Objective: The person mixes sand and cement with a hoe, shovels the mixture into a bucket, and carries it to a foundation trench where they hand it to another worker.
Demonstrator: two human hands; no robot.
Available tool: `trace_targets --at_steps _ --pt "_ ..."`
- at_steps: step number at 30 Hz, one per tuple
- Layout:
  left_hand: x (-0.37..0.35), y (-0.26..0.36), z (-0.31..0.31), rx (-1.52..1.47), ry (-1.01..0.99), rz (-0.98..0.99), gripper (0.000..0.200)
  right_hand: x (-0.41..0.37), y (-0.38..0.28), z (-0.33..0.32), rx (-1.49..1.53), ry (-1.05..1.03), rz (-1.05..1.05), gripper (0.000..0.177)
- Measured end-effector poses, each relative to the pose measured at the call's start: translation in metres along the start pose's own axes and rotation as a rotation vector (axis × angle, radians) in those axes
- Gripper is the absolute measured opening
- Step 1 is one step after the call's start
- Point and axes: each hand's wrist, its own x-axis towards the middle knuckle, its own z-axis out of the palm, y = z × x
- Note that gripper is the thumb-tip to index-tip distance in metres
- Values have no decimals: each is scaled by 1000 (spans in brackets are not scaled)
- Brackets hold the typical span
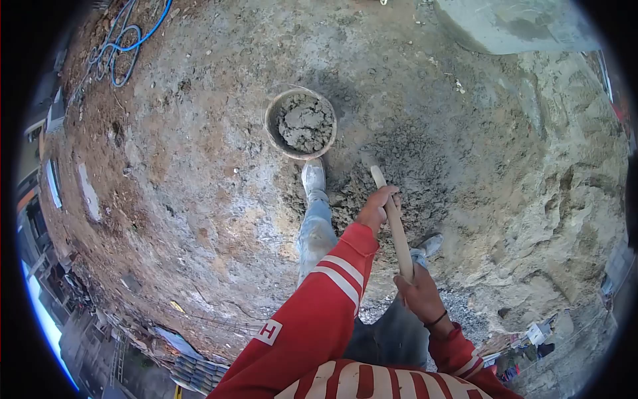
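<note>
Both my hands are wrapped around the pale wooden handle of a shovel (398, 233). My left hand (379, 205) is closed near its far end, and my right hand (421, 294) grips it closer to my body. The shovel's blade is hard to make out against the grey wet mortar (419, 169) heaped on the ground. Just left of this heap stands a round bucket (269, 126), with mortar (306, 123) inside it. My left shoe (313, 176) is right by the bucket, and my right shoe (432, 245) is at the heap's near edge.
A blue hose (136, 41) lies coiled at the far left. At the upper right is a large grey, smooth-edged surface (525, 26). Pale sandy material (545, 233) is piled on the right, with gravel (458, 309) near my right side. The ground (212, 146) is rough and dirt-covered.
</note>
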Motion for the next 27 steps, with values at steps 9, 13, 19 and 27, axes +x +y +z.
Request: trace_targets --at_steps 9,13,19,27 --pt "-140 111 23 127 328 582 13 -23 94 -30 -382 -99 -331 35" --pt "-139 107 7 126 385 724 11 115 150 13 -386 -18 -397 31" --pt "-115 104 -28 171 297 1041 17 240 182 62 -355 32 -517 20" --pt "52 156 -106 216 482 584 15 312 216 83 -530 17 -157 34"
